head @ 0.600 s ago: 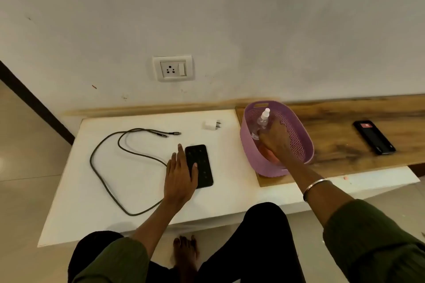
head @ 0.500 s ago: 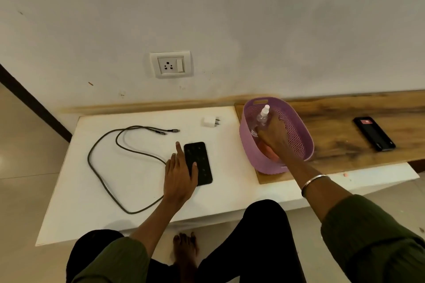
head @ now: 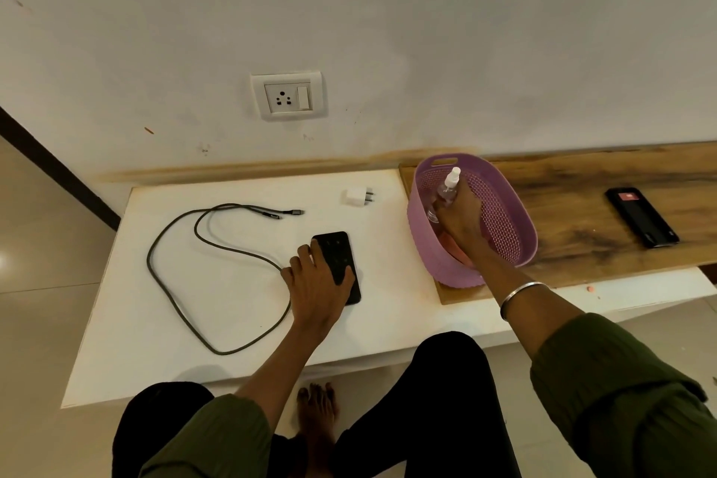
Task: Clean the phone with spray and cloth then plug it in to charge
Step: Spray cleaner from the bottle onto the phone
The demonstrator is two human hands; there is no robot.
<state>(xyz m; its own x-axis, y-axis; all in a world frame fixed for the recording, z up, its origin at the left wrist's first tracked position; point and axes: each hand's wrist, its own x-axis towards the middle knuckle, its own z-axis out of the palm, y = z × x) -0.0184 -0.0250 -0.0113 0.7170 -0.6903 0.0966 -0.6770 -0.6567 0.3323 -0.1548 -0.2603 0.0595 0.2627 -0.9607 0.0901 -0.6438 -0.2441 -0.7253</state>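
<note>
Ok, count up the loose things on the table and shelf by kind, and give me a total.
Phones: 2, phone under left hand, second phone on wood shelf
Charging cable: 1
Charger plug: 1
Basket: 1
Spray bottle: 1
Total: 6

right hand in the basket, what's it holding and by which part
The right hand grips the clear spray bottle around its body, nozzle free above.

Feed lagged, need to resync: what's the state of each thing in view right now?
Phone: flat on the white table, left hand on it.
Spray bottle: in the purple basket, gripped by right hand.
Cable: loose, unconnected.
Charger adapter: unplugged.
Wall socket: empty.
Second phone: lying on the wooden board.
</note>
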